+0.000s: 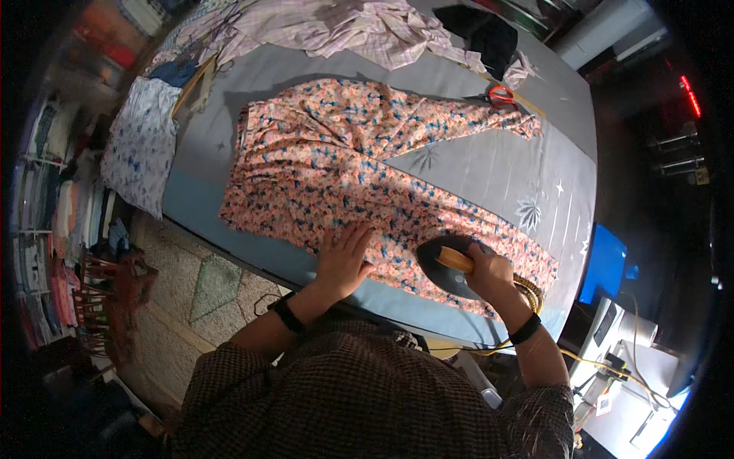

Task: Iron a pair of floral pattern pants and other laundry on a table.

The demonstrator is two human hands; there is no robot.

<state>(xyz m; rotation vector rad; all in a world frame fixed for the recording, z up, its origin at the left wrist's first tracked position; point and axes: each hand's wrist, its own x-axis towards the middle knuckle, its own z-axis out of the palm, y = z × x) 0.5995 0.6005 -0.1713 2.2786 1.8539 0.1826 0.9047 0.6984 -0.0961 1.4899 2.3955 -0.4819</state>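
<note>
Right fingers curled round the handle of the iron [443,281]; right hand [493,275] on top, back of hand up, forearm coming in from lower right, black band on the wrist. Iron sits on the nearer leg of the floral pants [329,176], tip toward the left.

Left hand [342,262] palm down at the pants' near edge, holding nothing; fingers extended, slightly apart, touching the fabric, thumb out toward the iron. Left forearm from lower left, black band there too. Hands well apart.

Pants laid out on the bench [566,183], waist to the left, legs spread in a V to the right, folds near the waist. Yellow cord [531,294] looped beside right wrist. Orange-handled scissors [501,96] by the far leg's cuff. Far side of bench: plaid cloth [344,30], black cloth [493,46]. White-and-blue cloth [141,149] hangs over the left edge. Patterned rug [218,287] on the floor, lower left.
</note>
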